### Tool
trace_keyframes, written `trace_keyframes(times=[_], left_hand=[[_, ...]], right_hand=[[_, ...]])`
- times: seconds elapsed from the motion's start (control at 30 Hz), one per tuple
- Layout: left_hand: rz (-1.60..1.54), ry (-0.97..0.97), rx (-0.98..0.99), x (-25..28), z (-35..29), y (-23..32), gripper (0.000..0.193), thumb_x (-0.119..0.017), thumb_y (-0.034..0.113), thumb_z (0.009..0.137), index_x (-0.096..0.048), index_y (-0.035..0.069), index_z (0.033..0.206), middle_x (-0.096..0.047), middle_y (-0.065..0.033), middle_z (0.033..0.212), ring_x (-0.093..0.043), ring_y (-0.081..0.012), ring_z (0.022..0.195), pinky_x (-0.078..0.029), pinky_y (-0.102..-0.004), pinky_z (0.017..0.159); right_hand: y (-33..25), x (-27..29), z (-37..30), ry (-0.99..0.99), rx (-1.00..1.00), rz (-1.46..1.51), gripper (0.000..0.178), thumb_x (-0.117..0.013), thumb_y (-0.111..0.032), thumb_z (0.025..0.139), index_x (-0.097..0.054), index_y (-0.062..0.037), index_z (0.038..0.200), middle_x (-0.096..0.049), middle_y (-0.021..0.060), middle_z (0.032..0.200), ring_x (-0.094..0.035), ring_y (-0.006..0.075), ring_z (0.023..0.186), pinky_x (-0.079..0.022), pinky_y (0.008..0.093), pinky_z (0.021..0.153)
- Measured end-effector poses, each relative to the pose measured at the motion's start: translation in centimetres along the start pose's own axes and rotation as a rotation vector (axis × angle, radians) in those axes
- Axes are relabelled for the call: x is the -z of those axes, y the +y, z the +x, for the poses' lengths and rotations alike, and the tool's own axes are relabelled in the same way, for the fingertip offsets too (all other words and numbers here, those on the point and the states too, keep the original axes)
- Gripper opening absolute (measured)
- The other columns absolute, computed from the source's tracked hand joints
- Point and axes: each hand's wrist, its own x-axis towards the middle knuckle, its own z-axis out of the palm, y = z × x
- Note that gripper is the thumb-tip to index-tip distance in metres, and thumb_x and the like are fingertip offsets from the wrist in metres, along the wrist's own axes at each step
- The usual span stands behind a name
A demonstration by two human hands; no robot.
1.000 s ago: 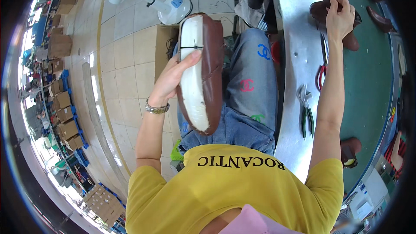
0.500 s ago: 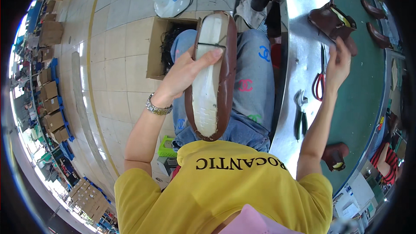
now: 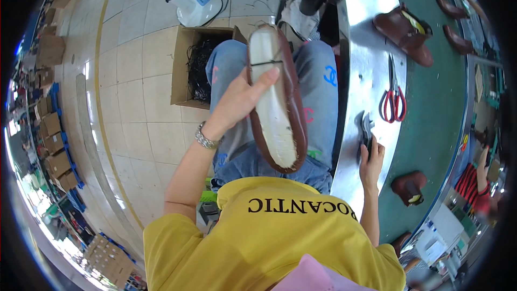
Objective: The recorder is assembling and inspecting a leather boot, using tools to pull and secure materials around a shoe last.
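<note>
a single line of dark capital lettering (image 3: 296, 206) runs across the yellow shirt (image 3: 264, 242) at the bottom centre, upside down in the frame. on the jeans (image 3: 318, 94), right of centre, stand a blue emblem (image 3: 330, 75), a pink emblem (image 3: 308, 114) below it and a green one lower still. marks on the fan's blue panel (image 3: 203, 0), upper left of centre, are too small to read.

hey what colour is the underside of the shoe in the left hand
The underside is mostly white; the head view shows it.
</note>
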Motion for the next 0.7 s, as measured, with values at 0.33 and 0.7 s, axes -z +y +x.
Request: trace_keyframes(times=[0.33, 0.7], left_hand=[[-0.501, -0.052, -0.262, 0.1, 3.7, 1.0, 0.045, -0.043, 0.020, 0.092, -0.041, 0.004, 0.133, -0.050, -0.0064, 0.126, -0.046, -0.0132, 0.116, -0.033, -0.0254, 0.099], [-0.304, 0.074, -0.378, -0.9, 3.9, 1.2, 0.032, -0.040, 0.016, 0.092, -0.053, 0.000, 0.117, -0.058, -0.0069, 0.111, -0.052, -0.0143, 0.104, -0.036, -0.0251, 0.092]], right_hand=[[-17.5, 7.9, 9.4, -0.835, -0.112, 0.967, 0.066, -0.047, -0.002, 0.088, -0.016, -0.0081, 0.146, -0.060, 0.0206, 0.102, -0.060, 0.0242, 0.086, -0.044, 0.0312, 0.078], [-25.1, 8.5, 13.4, -1.075, -0.434, 0.843, 0.064, -0.048, -0.014, 0.095, -0.010, -0.0134, 0.146, -0.058, 0.0113, 0.092, -0.061, 0.0206, 0.080, -0.052, 0.0360, 0.072]])
